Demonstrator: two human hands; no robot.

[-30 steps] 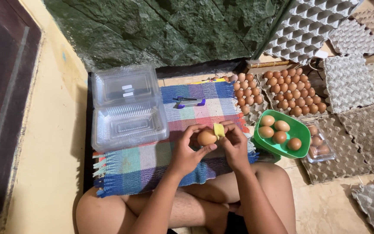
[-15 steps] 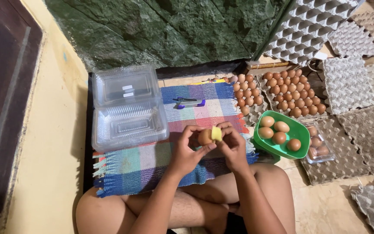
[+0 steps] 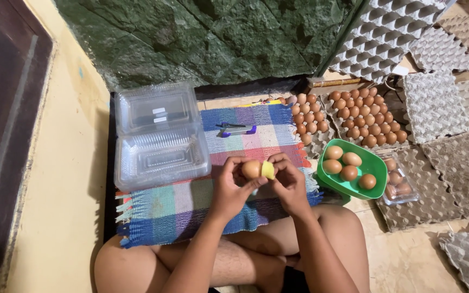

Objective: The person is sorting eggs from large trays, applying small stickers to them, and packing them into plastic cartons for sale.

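Floor setup here: a striped multicolour woven mat (image 3: 191,201) against a green stone wall. Above the mat, left hand (image 3: 229,187) grips a brown egg (image 3: 251,169) while right hand (image 3: 289,182) pinches a small yellow sponge (image 3: 267,170) against it, looks like for wiping. Right of the mat, a green plastic tray (image 3: 378,164) holds five eggs; an open clear clamshell box (image 3: 158,135) sits empty on the mat's left.

Open clear plastic clamshell box (image 3: 161,135) on checked woven mat (image 3: 191,201), green bowl of brown eggs (image 3: 351,168) beside filled egg trays (image 3: 354,119), empty grey trays (image 3: 435,103) stacked around.
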